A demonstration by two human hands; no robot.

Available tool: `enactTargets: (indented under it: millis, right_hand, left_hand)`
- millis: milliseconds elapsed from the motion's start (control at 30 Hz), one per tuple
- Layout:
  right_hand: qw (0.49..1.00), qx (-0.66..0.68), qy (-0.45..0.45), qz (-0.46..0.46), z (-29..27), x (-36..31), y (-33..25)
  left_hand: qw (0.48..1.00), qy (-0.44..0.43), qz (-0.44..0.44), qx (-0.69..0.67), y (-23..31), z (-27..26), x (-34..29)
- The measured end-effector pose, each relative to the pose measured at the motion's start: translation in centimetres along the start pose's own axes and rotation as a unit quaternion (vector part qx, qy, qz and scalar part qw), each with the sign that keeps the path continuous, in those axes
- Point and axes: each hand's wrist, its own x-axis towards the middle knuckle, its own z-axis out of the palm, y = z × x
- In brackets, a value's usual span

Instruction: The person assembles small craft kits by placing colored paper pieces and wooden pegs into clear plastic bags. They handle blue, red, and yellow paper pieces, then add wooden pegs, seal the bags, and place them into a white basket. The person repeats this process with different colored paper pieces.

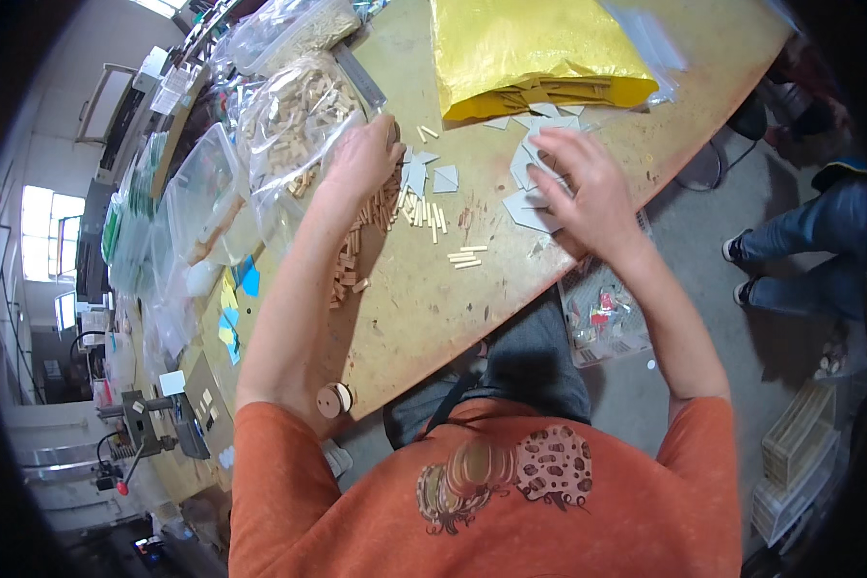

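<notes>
My left hand [364, 156] is beside a clear bag of small wooden blocks [294, 111], above the edge of a heap of wooden pieces [380, 207]. Its fingers curl downward, and whatever they hold is hidden. Close to it lie small grey flat tiles [445, 178] and short pale wooden sticks [424, 214]. On the right, my right hand [588, 183] hovers with thumb and fingers apart over a loose pile of grey flat pieces [528, 209]. Nothing shows between its fingers. A short row of pale sticks [467, 257] lies between my hands, nearer to me.
A yellow bag [539, 48] of flat pieces lies open toward me at the back. More clear bags [202, 193] crowd the table's left side. A spool [333, 400] sits at the near edge. Another person's legs [800, 260] are on the right, beyond the table [405, 328].
</notes>
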Motion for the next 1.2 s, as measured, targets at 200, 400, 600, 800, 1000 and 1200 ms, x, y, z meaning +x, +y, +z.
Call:
enactTargets:
  millis: [200, 400, 600, 800, 1000, 1200]
  right_hand:
    - [0.993, -0.064, -0.094, 0.028, 0.9, -2.5, -2.4]
    - [0.988, -0.047, -0.143, -0.034, 4.2, 0.0, -3.9]
    - [0.984, -0.05, -0.158, -0.067, 6.9, 0.7, -3.4]
    - [0.981, -0.034, -0.18, -0.064, 8.6, 1.9, -3.3]
    - [0.976, -0.113, -0.185, -0.038, 7.0, 1.1, -2.4]
    - [0.985, -0.121, -0.116, -0.027, 5.4, -0.1, -1.7]
  left_hand:
    - [0.999, -0.008, -0.004, -0.045, -1.4, -0.2, 1.8]
    - [0.898, -0.039, 0.021, -0.438, -2.2, 1.6, 1.7]
    - [0.982, 0.058, 0.058, -0.173, -1.2, -0.2, -1.3]
    - [0.977, 0.065, 0.156, -0.133, -0.2, 0.6, -4.0]
    - [0.98, 0.079, 0.147, -0.106, -1.2, 0.5, -5.0]
    - [0.972, 0.119, 0.145, -0.138, 0.4, 0.7, -5.7]
